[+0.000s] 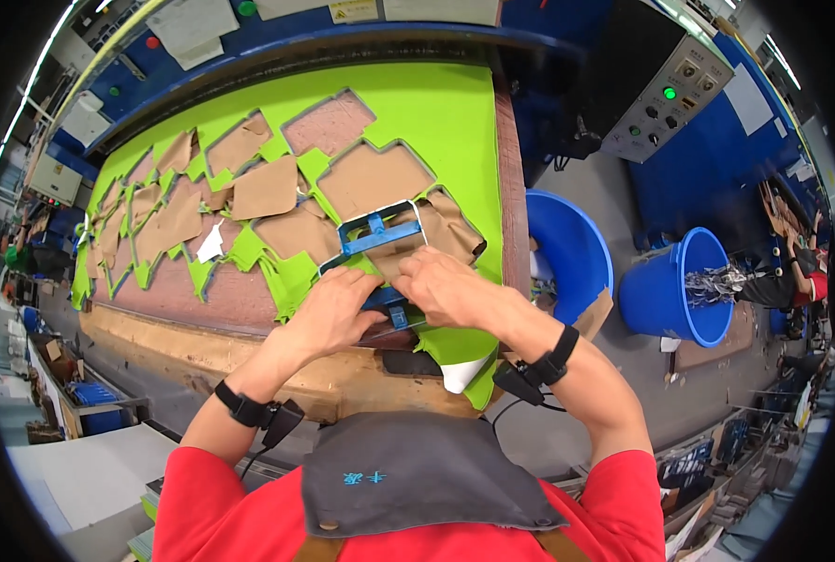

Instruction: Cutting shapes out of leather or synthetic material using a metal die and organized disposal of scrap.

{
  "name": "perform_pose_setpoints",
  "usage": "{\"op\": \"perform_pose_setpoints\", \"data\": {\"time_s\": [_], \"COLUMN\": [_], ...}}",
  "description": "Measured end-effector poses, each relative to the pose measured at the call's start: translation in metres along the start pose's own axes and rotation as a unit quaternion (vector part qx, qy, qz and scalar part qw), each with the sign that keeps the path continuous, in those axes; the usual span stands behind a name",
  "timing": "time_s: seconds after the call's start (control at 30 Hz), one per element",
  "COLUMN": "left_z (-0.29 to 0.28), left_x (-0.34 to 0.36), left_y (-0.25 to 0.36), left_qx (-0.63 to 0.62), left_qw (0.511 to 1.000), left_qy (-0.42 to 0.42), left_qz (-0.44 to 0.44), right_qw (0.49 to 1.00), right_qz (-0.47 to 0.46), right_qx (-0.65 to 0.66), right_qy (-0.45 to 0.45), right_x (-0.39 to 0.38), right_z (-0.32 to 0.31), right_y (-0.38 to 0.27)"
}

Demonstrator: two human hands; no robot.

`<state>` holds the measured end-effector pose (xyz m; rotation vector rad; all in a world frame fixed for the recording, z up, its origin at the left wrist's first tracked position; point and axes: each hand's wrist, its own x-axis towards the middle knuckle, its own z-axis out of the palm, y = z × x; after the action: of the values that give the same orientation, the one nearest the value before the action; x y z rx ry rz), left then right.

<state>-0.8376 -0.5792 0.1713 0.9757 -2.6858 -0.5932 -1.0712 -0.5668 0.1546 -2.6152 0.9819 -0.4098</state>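
A blue steel cutting die [377, 236] lies on a bright green sheet [436, 117] spread over a brown cutting board. My left hand [336, 309] grips the die's near left edge, fingers curled over the frame. My right hand [444, 286] presses on its near right side, fingers closed on the frame beside the left hand. Around the die the green sheet [436, 117] shows several cut-out holes with brown board [371, 178] showing through. Both wrists wear black bands with small devices.
Two blue buckets [572, 248] [680, 290] stand on the floor to the right, one holding scraps. A grey control box [666, 89] with knobs and a green light sits at upper right. The wooden bench edge [202, 351] runs in front of me.
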Motion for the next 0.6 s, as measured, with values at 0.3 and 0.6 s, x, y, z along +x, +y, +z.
{"op": "perform_pose_setpoints", "data": {"time_s": [0.3,0.6], "left_z": [-0.043,-0.069], "left_x": [0.052,0.173], "left_y": [-0.019,-0.099], "left_qx": [0.107,0.139], "left_qw": [0.986,0.936], "left_qy": [0.077,0.066], "left_qz": [0.106,0.317], "right_qw": [0.985,0.965], "right_qz": [0.046,0.178], "right_qx": [-0.122,-0.159], "right_qy": [0.113,0.112], "right_x": [0.013,0.05], "right_z": [-0.055,-0.062], "right_y": [-0.005,0.07]}}
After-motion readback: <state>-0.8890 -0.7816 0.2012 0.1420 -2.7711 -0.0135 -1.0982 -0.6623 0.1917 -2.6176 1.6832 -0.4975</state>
